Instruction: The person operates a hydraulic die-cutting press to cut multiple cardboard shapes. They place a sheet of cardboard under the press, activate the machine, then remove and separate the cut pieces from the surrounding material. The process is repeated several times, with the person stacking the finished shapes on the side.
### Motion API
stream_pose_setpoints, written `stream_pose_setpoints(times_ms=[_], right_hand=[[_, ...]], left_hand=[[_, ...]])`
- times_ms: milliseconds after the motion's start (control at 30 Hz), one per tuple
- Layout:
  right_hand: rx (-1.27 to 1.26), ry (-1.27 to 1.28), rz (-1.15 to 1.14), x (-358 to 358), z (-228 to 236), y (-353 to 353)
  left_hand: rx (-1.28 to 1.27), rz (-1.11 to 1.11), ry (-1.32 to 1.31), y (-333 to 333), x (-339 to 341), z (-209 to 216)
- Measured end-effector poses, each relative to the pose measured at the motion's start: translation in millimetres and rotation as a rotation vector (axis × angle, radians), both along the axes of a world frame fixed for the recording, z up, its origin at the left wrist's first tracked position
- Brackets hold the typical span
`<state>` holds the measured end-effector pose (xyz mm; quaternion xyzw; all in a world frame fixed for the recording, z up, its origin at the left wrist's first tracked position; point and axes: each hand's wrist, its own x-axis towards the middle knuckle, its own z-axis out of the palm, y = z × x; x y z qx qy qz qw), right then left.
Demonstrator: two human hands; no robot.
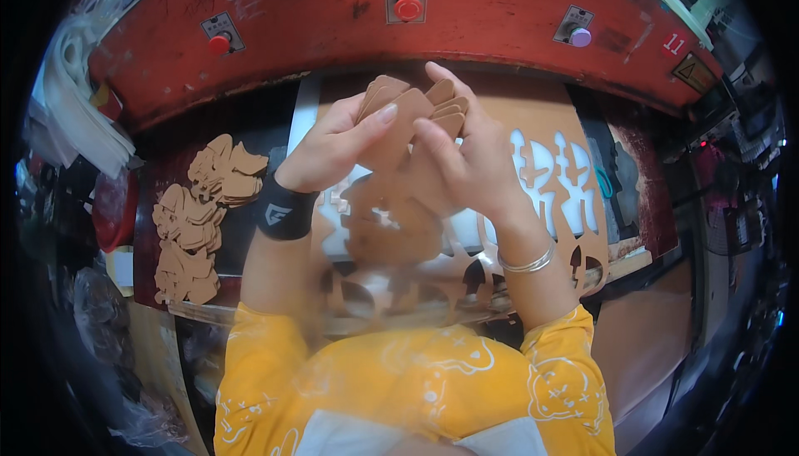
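Observation:
Both hands are raised over the work table, close together, each gripping brown die-cut pieces of card or leather-like sheet. My left hand point(337, 141), with a black wristband, is closed on a small fanned stack of brown cut pieces point(398, 127), its thumb lying on top. In my right hand point(470, 152), a silver bangle on the wrist, the fingers wrap several more brown cut pieces point(449, 116). Below them lies a brown sheet point(533, 106) with shaped openings cut through it, white showing underneath. Part of that sheet is blurred, and the held pieces' lower ends are hard to make out.
Piles of brown cut shapes point(190, 231) stand at the left of the table. A red machine beam point(333, 23) spans the far side, carrying a red button point(408, 8), another red knob point(219, 44) and a purple button point(580, 37). White plastic sheeting point(75, 98) hangs at left.

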<state>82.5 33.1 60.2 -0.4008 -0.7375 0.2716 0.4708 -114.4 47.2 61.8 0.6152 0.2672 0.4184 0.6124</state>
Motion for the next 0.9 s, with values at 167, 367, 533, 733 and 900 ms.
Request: stream_pose_setpoints(times_ms=[167,367,533,733,900], right_hand=[[0.001,0.416,0.162,-9,1,2],[-0.156,0.332,0.351,0,12,16],[-0.044,0.146,0.234,4,21,21],[-0.117,0.362,0.261,-4,17,18],[-0.157,0.450,0.273,-9,15,21]], left_hand=[[0.220,0.236,-0.135,-9,19,0],[0.450,0.422,-0.104,-4,20,10],[0.584,0.387,-0.047,11,14,7],[0.144,0.085,-0.108,21,5,9],[0.276,0.187,-0.074,22,3,12]])
